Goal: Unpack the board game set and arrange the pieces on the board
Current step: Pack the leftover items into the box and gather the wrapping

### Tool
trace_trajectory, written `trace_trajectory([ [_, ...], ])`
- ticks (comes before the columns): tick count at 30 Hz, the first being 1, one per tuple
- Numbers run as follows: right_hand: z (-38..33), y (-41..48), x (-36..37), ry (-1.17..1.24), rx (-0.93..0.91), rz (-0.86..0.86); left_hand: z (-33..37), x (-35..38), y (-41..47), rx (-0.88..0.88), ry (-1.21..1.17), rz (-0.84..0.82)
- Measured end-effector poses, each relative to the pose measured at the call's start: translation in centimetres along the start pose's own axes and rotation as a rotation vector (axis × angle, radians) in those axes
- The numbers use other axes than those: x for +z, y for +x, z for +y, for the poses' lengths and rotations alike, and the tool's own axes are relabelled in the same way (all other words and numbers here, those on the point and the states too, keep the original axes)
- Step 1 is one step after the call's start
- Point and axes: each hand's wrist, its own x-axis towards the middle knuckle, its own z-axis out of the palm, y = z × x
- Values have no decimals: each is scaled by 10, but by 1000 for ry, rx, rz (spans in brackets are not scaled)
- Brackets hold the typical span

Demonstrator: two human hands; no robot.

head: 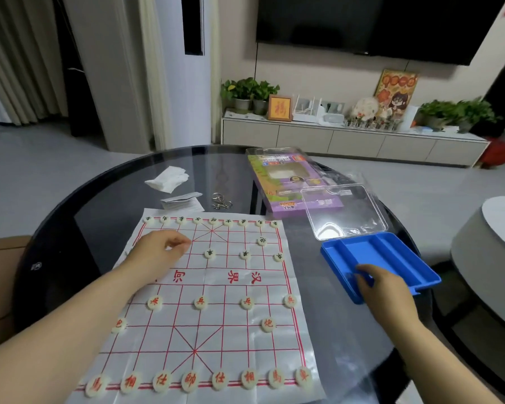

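I have the board, a thin creased sheet, lying flat at the near middle of the glass table, and nearly every disc is already set: the red pieces line its near edge with more a few rows up, and the black pieces line its far edge. My left hand hovers over the far left part of the sheet with thumb and forefinger pressed tip to tip. I judge a piece is pinched there for one of the open black points, but no disc shows between the fingertips, so I cannot tell. My right hand is at the near corner of the blue tray, which sits toward the table's right edge near the board, fingers curled down into it; whether they hold a piece or only the tray wall I cannot tell. The discs look small, hard, smooth and light, so I would take each by its rim between thumb and forefinger and set it straight down, since a dropped one could skate on the slick sheet. The sheet itself looks light and floppy, lifts along its folds, and would likely shift under a dragging wrist, knocking placed pieces off their points. The clear lid and purple box lie beyond the tray, toward the far edge
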Motion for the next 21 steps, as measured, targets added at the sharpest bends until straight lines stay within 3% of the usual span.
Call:
trace_trajectory([
  [6, -16, 3, 11, -90, -89, -35, 4, 5, 18, 2, 19, -30],
  [11, -34, 26, 16, -21, -184, -16, -11, -10, 56, -84, 61, 146],
  [17, -105, 69, 46, 91, -400, -55, -26, -23, 106, -26, 348, 238],
  [21, -168, 104, 77, 60, -507, -200, -34, -27, 132, -9, 394, 329],
])
